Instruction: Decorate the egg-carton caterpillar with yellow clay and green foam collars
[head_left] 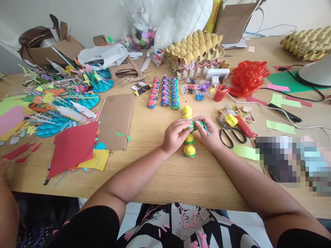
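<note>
Materials: the bench (152,186) is pale, smooth wood grain. Egg trays (195,44), rough moulded pulp with rows of cones, are stacked at upper centre. Red bag (249,77), thin crumpled plastic, upper right; flat brown cardboard (117,120), left of centre.

Surroundings: three decorated bumpy strips (165,90) stand side by side above centre. Right of the hands: scissors (229,132), blades partly under a lump of yellow clay (231,120); red cup (221,93) above them. Red sheet (73,148) at left. Another person's arm (7,203) shows at the left edge.

Work piece: the strip (189,151) lies at centre, running up and down the frame; yellow domed bumps, green around the lower ones. Hands cover its middle. Left hand (176,136): fingers pinching a green piece (198,125). Right hand (209,133): fingers grasping a slim blue stick (206,129), close against that piece. Whether the piece joins the strip: cannot tell.
</note>
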Tool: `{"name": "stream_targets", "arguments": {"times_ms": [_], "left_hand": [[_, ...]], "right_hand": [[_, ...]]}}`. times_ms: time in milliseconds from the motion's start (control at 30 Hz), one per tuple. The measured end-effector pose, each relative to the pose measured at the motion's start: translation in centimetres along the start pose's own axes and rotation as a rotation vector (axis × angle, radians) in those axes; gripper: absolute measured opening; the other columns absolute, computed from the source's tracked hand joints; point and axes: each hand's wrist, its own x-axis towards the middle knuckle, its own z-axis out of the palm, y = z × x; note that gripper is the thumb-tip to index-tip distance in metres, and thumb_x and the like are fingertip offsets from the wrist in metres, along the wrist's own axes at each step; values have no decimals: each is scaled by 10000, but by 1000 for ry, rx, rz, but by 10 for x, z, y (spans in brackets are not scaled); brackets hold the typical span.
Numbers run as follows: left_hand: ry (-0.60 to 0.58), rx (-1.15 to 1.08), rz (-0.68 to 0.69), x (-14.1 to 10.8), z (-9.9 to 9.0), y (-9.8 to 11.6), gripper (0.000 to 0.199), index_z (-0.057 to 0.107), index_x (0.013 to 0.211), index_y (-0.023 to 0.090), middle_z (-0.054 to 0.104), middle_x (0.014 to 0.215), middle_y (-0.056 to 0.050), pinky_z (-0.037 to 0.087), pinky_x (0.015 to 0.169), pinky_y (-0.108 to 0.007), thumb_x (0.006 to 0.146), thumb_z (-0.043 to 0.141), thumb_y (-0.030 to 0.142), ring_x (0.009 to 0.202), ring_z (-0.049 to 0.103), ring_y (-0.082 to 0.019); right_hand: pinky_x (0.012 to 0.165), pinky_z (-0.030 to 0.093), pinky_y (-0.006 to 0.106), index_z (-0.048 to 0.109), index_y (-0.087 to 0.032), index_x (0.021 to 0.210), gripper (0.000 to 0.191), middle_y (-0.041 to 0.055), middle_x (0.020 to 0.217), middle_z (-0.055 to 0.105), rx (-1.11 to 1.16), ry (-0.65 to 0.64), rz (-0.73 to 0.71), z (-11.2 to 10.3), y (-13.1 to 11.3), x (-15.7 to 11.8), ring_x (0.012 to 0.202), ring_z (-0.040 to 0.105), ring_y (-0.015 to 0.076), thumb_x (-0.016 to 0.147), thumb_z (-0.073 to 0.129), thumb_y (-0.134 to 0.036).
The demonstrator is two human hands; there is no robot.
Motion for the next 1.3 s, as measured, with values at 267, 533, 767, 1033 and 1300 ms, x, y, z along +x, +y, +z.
{"name": "stream_targets", "arguments": {"times_ms": [267, 533, 767, 1033, 1300], "left_hand": [[-20, 120, -10, -4, -2, 5, 157, 825, 1062, 244, 814, 1186, -67, 654, 989, -319, 1011, 711, 339, 1083, 794, -167], [-46, 118, 63, -1, -3, 4, 130, 828, 1068, 236, 824, 1134, -64, 659, 961, -302, 991, 740, 292, 1047, 797, -160], [41, 46, -11, 3, -4, 1, 95, 819, 1032, 202, 849, 1056, -57, 659, 943, -294, 982, 746, 237, 1007, 811, -155], [24, -30, -175, 1, -3, -1, 189, 812, 1000, 211, 836, 1034, -65, 660, 929, -327, 1009, 708, 368, 1004, 793, -171], [128, -444, -607, -7, 7, -11, 407, 677, 1228, 246, 808, 1072, -63, 643, 733, -271, 995, 683, 579, 881, 797, -162]], "right_hand": [[603, 550, 297, 660, -258, 932, 467, -12, 794, 639, 52, -5, 36, 5, -5, 0, 625, 585, 129, 926, 662, -725], [679, 571, 327, 685, -265, 986, 458, 5, 852, 675, 59, 30, 38, 3, -5, 0, 692, 614, 151, 924, 668, -719], [1055, 569, 421, 689, -304, 1218, 581, 63, 1305, 712, 40, -50, 52, -4, -1, 3, 1215, 661, 265, 770, 887, -615], [965, 576, 389, 712, -300, 1049, 513, 24, 1109, 730, 128, 50, 81, -2, 6, 7, 1032, 663, 223, 684, 962, -559], [635, 469, 259, 693, -303, 1047, 489, -67, 830, 647, 399, 68, 219, -2, 11, 9, 662, 527, 94, 698, 957, -521]]}}
